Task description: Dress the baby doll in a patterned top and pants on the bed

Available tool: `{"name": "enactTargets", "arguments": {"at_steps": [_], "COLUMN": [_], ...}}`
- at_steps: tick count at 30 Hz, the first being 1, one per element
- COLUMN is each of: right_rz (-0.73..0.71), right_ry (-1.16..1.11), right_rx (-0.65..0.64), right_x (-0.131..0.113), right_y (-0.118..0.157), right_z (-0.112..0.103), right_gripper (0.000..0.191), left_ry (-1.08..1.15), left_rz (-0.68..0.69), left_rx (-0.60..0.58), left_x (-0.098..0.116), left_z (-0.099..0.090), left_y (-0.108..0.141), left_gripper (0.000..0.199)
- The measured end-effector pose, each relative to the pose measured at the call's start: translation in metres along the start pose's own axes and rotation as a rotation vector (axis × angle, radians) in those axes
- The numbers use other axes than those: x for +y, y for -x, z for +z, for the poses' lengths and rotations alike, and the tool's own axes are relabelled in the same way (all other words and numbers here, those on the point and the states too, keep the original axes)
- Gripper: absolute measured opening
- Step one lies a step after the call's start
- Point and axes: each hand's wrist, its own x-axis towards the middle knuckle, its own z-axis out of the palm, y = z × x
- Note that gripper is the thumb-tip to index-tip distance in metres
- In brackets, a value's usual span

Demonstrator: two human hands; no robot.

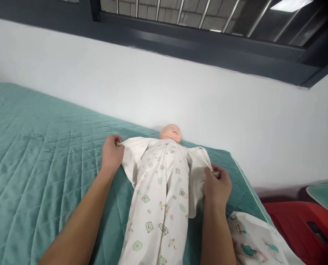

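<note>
A baby doll [170, 133] lies on its back with its head toward the wall. White cloth [160, 187] printed with small green and yellow animals covers its body from the neck down, so the arms and legs are hidden. On the left, my left hand [113, 152] pinches the outer edge of the cloth and holds it out sideways. My right hand [217, 184] grips the opposite edge, which hangs in a loose fold beside the doll. Both side flaps are spread away from the body.
The doll rests on a green quilted bed cover [42, 158] against a white wall [142, 88]. Near my right forearm lies another printed white cloth [252, 239]. A red plastic object [299, 221] stands beyond the bed's right edge. Above is a dark-framed barred window [194, 33].
</note>
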Motion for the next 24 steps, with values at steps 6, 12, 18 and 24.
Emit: {"name": "enactTargets", "arguments": {"at_steps": [6,12,18,24], "right_rz": [-0.554,-0.627,-0.612,-0.582], "right_ry": [0.242,0.487,0.639,0.771], "right_rx": [-0.186,-0.207,-0.199,-0.247], "right_x": [0.016,0.032,0.027,0.022], "right_y": [0.002,-0.001,0.011,0.018], "right_z": [0.03,0.049,0.046,0.04], "right_gripper": [0.045,0.051,0.056,0.057], "left_ry": [-0.132,-0.308,-0.433,-0.484], "left_rz": [0.562,0.621,0.474,0.387], "left_rx": [-0.188,-0.28,-0.222,-0.199], "left_x": [-0.001,-0.002,0.004,0.003], "left_z": [0.032,0.052,0.049,0.035], "left_y": [0.007,0.012,0.014,0.003], "left_gripper": [0.025,0.033,0.025,0.027]}}
